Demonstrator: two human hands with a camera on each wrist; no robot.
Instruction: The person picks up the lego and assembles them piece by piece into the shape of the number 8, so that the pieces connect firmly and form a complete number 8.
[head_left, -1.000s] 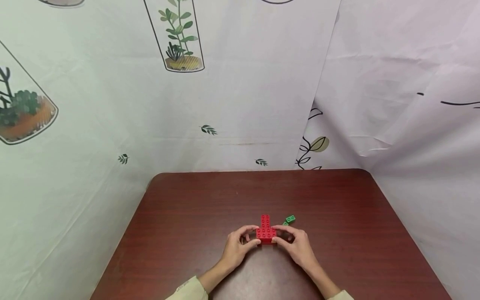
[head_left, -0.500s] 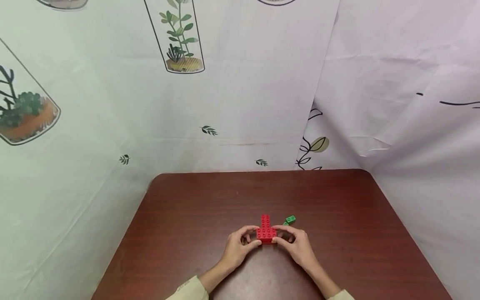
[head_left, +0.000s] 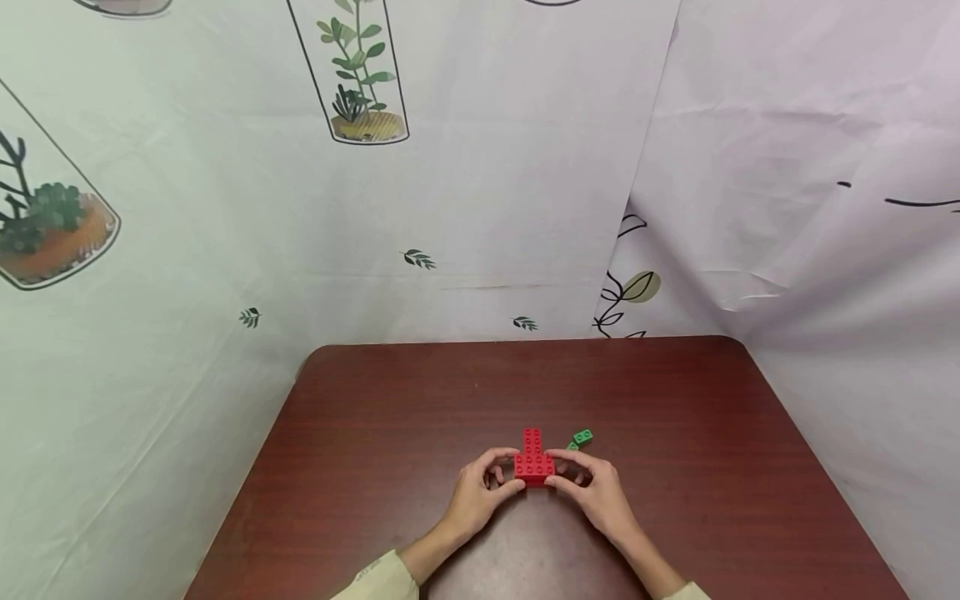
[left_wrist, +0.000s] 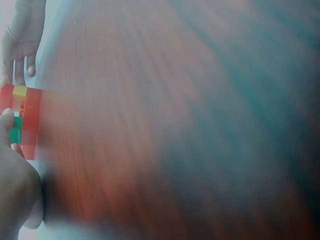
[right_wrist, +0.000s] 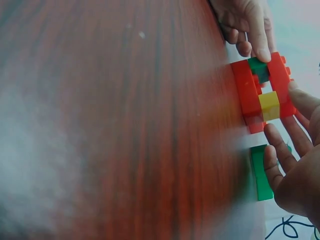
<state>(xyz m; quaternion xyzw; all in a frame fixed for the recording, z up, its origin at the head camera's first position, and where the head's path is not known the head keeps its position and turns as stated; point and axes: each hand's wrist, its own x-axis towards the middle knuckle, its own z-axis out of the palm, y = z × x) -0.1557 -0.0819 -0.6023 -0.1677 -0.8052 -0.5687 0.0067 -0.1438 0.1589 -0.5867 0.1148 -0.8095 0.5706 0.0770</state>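
A built block assembly [head_left: 534, 468] stands on the table, its top red and studded. In the right wrist view the assembly [right_wrist: 281, 82] has a red lower layer, a green and a yellow block between, and a red block above. My left hand [head_left: 472, 497] pinches its left end between thumb and index finger. At the other end my right hand [head_left: 604, 500] grips it the same way. The left wrist view shows the assembly [left_wrist: 31, 117] at its left edge, beside my left hand [left_wrist: 19, 192].
Beyond my right hand lie a small green block [head_left: 582, 437] and a second green block [head_left: 572, 447], partly hidden by the fingers. The brown table [head_left: 390, 400] meets patterned cloth walls [head_left: 480, 192] at its back and sides.
Both hands keep their hold on the assembly, which stays in place on the table. The head view has shifted very slightly.
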